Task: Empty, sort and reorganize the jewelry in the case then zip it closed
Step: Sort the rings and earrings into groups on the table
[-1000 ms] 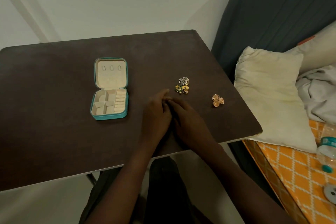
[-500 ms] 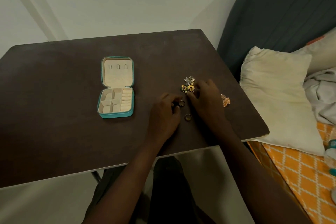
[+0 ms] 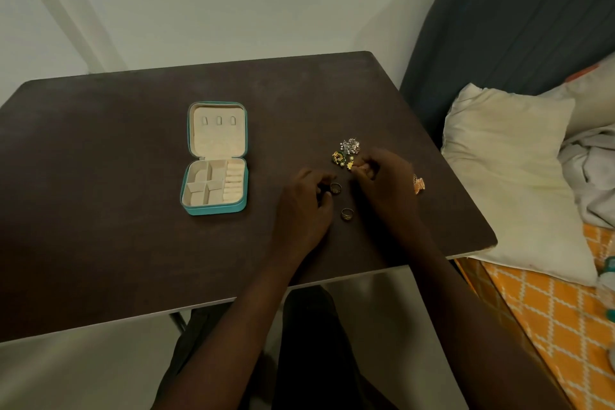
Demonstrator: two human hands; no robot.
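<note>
Both hands are down on the table (image 3: 100, 176) among the loose jewelry. Left hand (image 3: 304, 206) sits curled, fingertips against one ring (image 3: 335, 188); whether I'm truly pinching it I can't tell from here. Right hand (image 3: 386, 176) has its fingers bunched on a small gold piece (image 3: 357, 169) at the edge of the earring pile (image 3: 346, 153).

The case (image 3: 214, 160) lies open and looks emptied, well off to my left, lid flat back.

Risks now: these bits are tiny and tangly. Pull one from the pile and a hooked neighbour could come with it, then drop. A ring nudged by my wrist could roll toward the near edge. That orange-gold piece (image 3: 419, 184) is half hidden behind my right hand, near the table's right side, so a careless sweep might knock it off toward the bed (image 3: 549, 309).

Count: one case, two rings in view, the second ring (image 3: 347, 214) lying free between my hands, one mixed pile I can't count piece by piece, one orange-gold piece.
</note>
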